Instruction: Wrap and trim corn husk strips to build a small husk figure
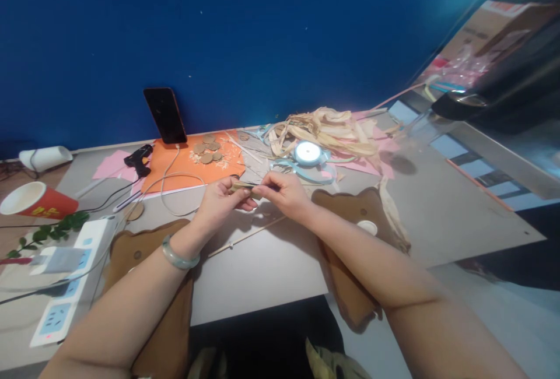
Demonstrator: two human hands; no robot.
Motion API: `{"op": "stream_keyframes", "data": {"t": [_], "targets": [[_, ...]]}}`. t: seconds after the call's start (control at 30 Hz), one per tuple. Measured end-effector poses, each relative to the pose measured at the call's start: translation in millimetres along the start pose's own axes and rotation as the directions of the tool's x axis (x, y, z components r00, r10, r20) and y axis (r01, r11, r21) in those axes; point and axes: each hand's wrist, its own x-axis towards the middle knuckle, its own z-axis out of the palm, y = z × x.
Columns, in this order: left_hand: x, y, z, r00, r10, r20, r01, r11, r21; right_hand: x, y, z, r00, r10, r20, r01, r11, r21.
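Over the middle of the table, my left hand [222,201] and my right hand [286,193] meet with fingertips pinched. Between them is a small olive-tan strip [242,186], perhaps dried husk; the fingers cover much of it. A bangle [179,255] circles my left wrist. Beneath the hands, a thin wooden stick [247,236] lies slantwise on the pale tabletop [262,274]. Just behind them are a light blue ribbon [317,176] and a white round spool [307,152], beside a heap of dried husks [324,128].
Brown bear-shaped pads [151,285] [345,239] lie under my forearms. To the left are a power strip [72,288], a red paper cup [39,201] and a black glue gun [139,160]. A phone [165,115] leans on the blue wall behind orange paper [175,169] bearing round wooden discs [207,148].
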Motion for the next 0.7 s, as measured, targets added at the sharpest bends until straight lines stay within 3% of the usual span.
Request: {"op": "stream_keyframes", "data": {"t": [0.7], "targets": [[1.8,-2.9,0.2,0.994,-0.04,0.097,0.043,0.999,-0.029,-1.1,4.8,1.9,0.997,-0.071,0.005,0.071,0.993,-0.089]]}}
